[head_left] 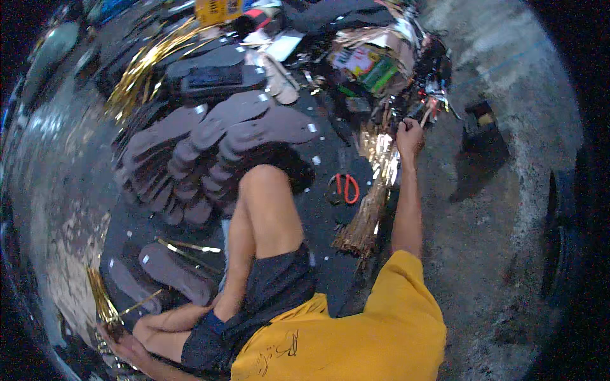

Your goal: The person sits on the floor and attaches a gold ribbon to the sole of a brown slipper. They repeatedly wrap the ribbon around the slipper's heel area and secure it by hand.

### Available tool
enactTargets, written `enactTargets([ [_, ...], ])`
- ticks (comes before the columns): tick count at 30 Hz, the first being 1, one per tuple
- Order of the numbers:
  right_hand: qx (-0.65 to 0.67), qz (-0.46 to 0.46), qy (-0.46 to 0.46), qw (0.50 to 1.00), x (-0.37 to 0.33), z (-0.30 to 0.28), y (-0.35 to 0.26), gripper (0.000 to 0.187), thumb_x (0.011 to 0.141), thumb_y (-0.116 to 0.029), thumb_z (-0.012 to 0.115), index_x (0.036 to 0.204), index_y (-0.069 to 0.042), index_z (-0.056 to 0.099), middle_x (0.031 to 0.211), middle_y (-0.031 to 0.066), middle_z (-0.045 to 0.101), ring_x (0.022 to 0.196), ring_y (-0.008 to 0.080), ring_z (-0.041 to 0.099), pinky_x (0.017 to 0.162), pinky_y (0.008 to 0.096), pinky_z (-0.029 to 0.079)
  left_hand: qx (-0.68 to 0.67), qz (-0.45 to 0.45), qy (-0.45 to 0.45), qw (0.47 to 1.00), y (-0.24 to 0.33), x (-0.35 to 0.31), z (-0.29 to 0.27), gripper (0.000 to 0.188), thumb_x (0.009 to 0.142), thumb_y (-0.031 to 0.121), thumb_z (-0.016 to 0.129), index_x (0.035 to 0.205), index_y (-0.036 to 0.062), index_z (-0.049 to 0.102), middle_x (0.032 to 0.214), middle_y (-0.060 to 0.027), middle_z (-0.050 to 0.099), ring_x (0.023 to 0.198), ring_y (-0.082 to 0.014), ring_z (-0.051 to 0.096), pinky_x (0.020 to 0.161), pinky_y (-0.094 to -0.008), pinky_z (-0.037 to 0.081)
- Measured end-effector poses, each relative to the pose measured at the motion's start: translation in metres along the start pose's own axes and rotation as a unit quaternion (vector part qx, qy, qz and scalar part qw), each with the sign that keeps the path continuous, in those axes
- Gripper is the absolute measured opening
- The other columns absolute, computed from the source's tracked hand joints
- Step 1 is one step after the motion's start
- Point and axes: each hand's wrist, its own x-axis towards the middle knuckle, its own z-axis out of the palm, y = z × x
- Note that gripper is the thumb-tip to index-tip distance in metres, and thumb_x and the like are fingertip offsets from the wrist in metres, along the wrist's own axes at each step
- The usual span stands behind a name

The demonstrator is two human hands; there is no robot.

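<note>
My right hand (410, 138) is stretched far out, its fingers closed at the edge of a heap of shiny scraps; what they pinch is too small to tell. Beside it lies a long bundle of silvery-brown foil strips (375, 209). At the lower left my left hand (126, 343) is closed around the lower end of a bunch of gold foil strips (101, 292), which fan upward from it. Scissors with red handles (347, 189) lie on the dark mat between my knee and the silvery bundle. Two dark sole-shaped pieces (175, 273) rest near my left hand.
Overlapping stacks of dark sole-shaped pieces (222, 136) spread before my raised knee. More gold strips (149, 60) lie at the far left. A green and white printed package (368, 66) sits among scraps at the back. On the concrete floor, right, stands a dark object (480, 127).
</note>
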Motion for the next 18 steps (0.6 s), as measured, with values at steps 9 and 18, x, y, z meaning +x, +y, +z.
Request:
enactTargets([
  [9, 0.517, 0.38, 0.132, 0.755, 0.171, 0.003, 0.146, 0.025, 0.108, -0.031, 0.059, 0.102, -0.009, 0.068, 0.083, 0.0102, 0.071, 0.072, 0.0206, 0.071, 0.072, 0.0374, 0.063, 0.067, 0.013, 0.005, 0.998, -0.01, -0.01, 0.086, 0.061, 0.11, 0.032, 0.058, 0.161, -0.0003, 0.048, 0.149, -0.019, 0.057, 0.13, -0.0326, 0.059, 0.111, -0.0454, 0.05],
  [18, 0.678, 0.363, 0.283, 0.574, 0.255, 0.031, 0.076, 0.023, 0.106, -0.03, 0.058, 0.097, -0.01, 0.064, 0.079, 0.007, 0.066, 0.069, 0.018, 0.067, 0.066, 0.0331, 0.062, 0.096, 0.023, -0.011, 0.995, 0.003, -0.019, 0.134, 0.058, 0.111, 0.03, 0.055, 0.16, -0.0007, 0.048, 0.148, -0.0184, 0.058, 0.129, -0.0319, 0.06, 0.111, -0.0435, 0.05],
])
